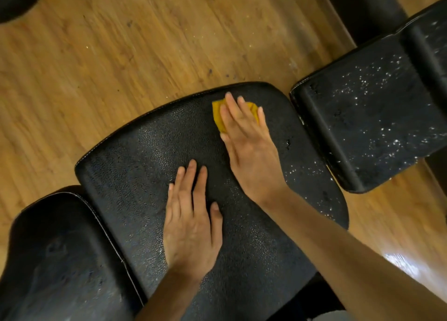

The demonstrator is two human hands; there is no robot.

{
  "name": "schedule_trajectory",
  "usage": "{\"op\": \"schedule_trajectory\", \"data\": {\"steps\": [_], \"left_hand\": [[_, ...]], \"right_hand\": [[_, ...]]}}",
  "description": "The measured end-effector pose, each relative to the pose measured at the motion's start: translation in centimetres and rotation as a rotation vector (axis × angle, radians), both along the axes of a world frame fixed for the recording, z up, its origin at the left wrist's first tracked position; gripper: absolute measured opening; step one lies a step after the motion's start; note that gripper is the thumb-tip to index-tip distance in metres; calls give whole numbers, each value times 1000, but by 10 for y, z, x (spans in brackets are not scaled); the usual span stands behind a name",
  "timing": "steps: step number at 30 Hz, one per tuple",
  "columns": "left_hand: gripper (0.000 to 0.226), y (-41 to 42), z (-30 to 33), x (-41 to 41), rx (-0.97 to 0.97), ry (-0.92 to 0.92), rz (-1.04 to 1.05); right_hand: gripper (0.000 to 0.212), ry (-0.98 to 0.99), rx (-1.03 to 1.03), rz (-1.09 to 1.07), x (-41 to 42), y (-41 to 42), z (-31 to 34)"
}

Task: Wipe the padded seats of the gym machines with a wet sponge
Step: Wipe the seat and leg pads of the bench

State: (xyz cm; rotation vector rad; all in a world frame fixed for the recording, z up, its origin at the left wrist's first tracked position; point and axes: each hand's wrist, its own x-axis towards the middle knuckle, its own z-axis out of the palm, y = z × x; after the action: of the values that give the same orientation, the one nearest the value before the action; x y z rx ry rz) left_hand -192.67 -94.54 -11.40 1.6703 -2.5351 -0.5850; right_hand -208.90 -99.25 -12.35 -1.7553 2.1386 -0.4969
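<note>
Yellow sponge [219, 116] lies near the far edge of the black padded seat [135, 165], pressed flat under the right hand [246, 139], fingers straight. Left hand [191, 224] rests flat, fingers straight, mid-seat.

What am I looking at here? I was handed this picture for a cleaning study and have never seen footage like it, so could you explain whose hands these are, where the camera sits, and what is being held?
There is no machine doing the work: a person is, with two bare hands. The one picture comes from a camera worn on the person's head, looking down, so the arms enter from the bottom edge.

The big black shape is a padded seat of a gym machine, standing over a wooden floor. The right hand presses a yellow sponge flat against the far part of that seat, fingers straight on top of it. The left hand lies flat on the middle of the seat and holds nothing.

Another black pad to the right is dotted with white specks. A third pad sits at the lower left.
</note>
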Motion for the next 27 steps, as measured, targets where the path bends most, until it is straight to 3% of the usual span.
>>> {"op": "schedule_trajectory", "data": {"steps": [5, 11, 18, 24, 27], "left_hand": [[58, 0, -2, 2, -11, -21, -15], [59, -1, -1, 1, -3, -41, -24], [58, -1, 0, -1, -27, -42, -22], [58, -3, 2, -3, -31, -24, -14], [59, -3, 1, -4, -38, -21, -9]], "right_hand": [[48, -40, 20, 66, 3, 103, 11], [47, -37, 14, 12, 0, 21, 3], [49, 16, 67, 244, -16, 111, 8], [47, -12, -4, 246, -37, 17, -1], [50, -12, 64, 280, -41, 32, 1]]}}
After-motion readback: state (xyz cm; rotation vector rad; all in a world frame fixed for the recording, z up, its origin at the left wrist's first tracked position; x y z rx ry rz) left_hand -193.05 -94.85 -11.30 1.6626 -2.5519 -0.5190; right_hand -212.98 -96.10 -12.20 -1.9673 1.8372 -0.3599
